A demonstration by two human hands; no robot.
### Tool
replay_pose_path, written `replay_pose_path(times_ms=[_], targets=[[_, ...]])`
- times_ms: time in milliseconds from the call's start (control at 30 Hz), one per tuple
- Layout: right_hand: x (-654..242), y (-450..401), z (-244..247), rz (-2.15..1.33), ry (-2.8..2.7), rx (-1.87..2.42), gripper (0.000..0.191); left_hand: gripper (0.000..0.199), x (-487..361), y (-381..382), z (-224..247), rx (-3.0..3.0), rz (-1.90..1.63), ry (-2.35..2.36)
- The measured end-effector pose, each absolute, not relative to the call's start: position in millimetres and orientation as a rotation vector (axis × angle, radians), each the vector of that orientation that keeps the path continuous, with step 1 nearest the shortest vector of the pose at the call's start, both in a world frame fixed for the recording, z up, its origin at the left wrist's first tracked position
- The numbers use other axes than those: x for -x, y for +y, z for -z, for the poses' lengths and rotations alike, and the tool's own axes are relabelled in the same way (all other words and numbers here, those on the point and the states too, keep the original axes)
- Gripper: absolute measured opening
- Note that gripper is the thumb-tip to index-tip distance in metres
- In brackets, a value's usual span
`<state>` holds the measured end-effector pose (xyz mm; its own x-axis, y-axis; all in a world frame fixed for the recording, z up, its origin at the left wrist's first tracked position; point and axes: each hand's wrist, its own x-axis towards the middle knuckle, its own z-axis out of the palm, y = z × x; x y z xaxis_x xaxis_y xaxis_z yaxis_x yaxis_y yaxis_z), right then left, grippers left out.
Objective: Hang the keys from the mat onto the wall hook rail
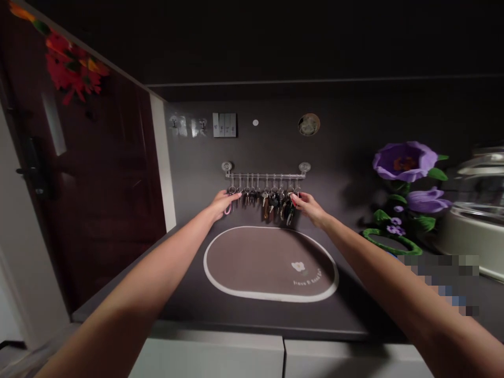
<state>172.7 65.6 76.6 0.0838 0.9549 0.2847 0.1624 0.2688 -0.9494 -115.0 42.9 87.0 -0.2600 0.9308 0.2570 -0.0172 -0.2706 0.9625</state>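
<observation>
A metal rail (265, 176) is fixed to the dark back wall by two round mounts, and several keys (274, 201) on rings hang in a row from its hooks. At the row's left end, my left hand (223, 203) is closed on keys, with a pink loop showing under its fingers. My right hand (309, 206) pinches a small red item (294, 199) at the right end, beside the hanging keys. Below the rail lies an oval brown mat (263, 262) with a white rim.
Purple flowers (405, 161) and a pale appliance with a clear top (476, 231) stand at the right. Wall switches (224, 125) sit above the rail. A dark red door (102, 184) is at the left; a dark cabinet overhangs the counter (189, 310).
</observation>
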Motion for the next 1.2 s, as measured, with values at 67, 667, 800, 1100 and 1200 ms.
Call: replay_pose_path(times_ms=[67, 667, 800, 1100, 1200], targets=[[-173, 74, -74, -0.961, -1.379, 1.095, 0.058, 0.023, 115, 53, -90, -1.192, -1.554, 1.068], [-135, 84, -70, -1.535, -1.174, 0.530, 0.047, 0.053, 91, 92, -77, -1.037, -0.959, 0.299], [-125, 77, -70, -1.575, -1.092, 0.531, 0.041, 0.055, 88, 89, -76, -1.022, -0.937, 0.229], [-107, 59, -90, -1.617, -0.859, 0.602, 0.045, 0.053, 79, 66, -98, -0.891, -0.980, 0.402], [-99, 55, -105, -1.573, -0.763, 0.677, 0.045, 0.042, 73, 57, -115, -0.852, -1.081, 0.499]])
